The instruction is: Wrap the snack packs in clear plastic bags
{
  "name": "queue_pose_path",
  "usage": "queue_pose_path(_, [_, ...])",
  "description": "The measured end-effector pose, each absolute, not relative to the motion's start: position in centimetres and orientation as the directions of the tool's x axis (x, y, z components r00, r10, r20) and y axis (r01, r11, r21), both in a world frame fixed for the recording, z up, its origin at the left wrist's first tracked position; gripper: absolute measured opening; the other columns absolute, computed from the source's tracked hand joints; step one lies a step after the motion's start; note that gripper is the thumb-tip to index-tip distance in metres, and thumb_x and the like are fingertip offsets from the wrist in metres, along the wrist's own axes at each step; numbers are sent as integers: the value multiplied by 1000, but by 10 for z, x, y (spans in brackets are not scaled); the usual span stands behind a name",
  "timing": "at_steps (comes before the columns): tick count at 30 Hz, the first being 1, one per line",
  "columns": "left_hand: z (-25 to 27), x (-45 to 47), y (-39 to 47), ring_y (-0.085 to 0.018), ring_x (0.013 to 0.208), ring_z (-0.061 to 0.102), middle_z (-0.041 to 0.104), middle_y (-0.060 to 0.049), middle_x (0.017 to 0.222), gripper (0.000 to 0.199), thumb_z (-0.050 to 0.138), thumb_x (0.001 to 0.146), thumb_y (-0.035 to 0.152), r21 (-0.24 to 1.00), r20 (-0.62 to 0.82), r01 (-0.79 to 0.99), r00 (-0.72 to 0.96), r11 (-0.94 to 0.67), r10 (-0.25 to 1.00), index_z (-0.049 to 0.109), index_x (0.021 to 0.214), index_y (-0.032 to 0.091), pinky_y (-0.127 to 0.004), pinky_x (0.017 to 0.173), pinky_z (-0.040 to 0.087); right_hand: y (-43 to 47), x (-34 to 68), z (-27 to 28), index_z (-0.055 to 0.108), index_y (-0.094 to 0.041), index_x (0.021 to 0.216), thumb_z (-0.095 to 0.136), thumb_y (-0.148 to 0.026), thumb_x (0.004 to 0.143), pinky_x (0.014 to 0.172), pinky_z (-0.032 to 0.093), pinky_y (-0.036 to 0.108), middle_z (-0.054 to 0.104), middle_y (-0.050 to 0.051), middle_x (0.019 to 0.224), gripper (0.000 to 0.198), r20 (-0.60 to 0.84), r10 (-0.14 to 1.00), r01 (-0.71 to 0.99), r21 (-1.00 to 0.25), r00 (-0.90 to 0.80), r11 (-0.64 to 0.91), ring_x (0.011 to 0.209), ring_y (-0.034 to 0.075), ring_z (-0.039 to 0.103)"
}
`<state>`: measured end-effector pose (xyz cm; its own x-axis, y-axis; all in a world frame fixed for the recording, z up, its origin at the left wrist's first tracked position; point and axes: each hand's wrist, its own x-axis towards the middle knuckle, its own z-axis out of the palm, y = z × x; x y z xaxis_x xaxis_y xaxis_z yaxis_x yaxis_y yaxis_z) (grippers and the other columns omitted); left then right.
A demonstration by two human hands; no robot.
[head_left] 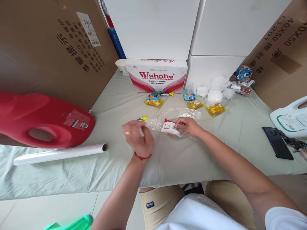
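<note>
My right hand (189, 126) pinches the right edge of a small red-and-white snack packet (169, 127) low over the table. Clear plastic wrap (189, 113) lies crumpled around and behind that packet. To the left, my left hand (139, 136), with a ring and a red bracelet, is raised and smeared by motion, so its grip does not show. Just beyond its fingers appears a small yellow packet (143, 118), partly hidden. Farther back are yellow-wrapped snacks (154, 102) (216, 109) and a blue packet (190, 96).
A Wahaha water carton (157, 76) stands at the back beside a paper cup (122, 66). White crumpled bags (216, 91) lie right of it. Leftward are a red jug (45, 121) and a plastic film roll (62, 153); rightward, a phone (277, 142) and a white bottle (291, 118).
</note>
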<state>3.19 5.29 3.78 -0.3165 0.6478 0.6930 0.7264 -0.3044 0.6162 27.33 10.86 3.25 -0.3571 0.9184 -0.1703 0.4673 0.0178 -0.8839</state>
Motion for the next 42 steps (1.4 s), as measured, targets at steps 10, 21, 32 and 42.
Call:
queue_pose_path(10, [10, 82, 73, -25, 106, 67, 78, -6, 106, 29, 48, 85, 10, 530, 457, 721, 202, -447, 866, 72, 94, 22, -42, 89, 47, 97, 292, 43, 65, -18, 83, 55, -65, 90, 63, 38, 25, 68, 2, 76, 48, -147, 911, 373, -928, -384, 8, 69, 14, 54])
queue_pose_path(21, [5, 82, 65, -26, 112, 66, 77, -3, 119, 28, 54, 93, 16, 346, 580, 810, 211, -473, 787, 74, 111, 26, -46, 93, 33, 99, 359, 42, 66, -19, 79, 69, -40, 73, 63, 42, 27, 68, 1, 68, 22, -366, 911, 601, -777, -191, -186, 65, 17, 59])
queue_pose_path(32, [5, 81, 64, -30, 126, 58, 71, -4, 133, 42, 54, 92, 16, 353, 464, 835, 237, -423, 854, 67, 129, 32, -52, 105, 31, 200, 281, 89, 60, -18, 136, 68, -38, 89, 95, 46, 31, 71, 11, 127, 51, -161, 908, 858, -423, -388, 291, 116, 26, 64])
queue_pose_path(42, [0, 87, 65, -28, 149, 41, 68, -9, 136, 40, 50, 87, 8, 400, 471, 817, 206, -416, 858, 64, 121, 23, -62, 125, -2, 204, 274, 83, 74, -16, 101, 68, -29, 87, 86, 46, 32, 74, 10, 99, 20, -84, 932, 855, -432, -353, 286, 96, 24, 65])
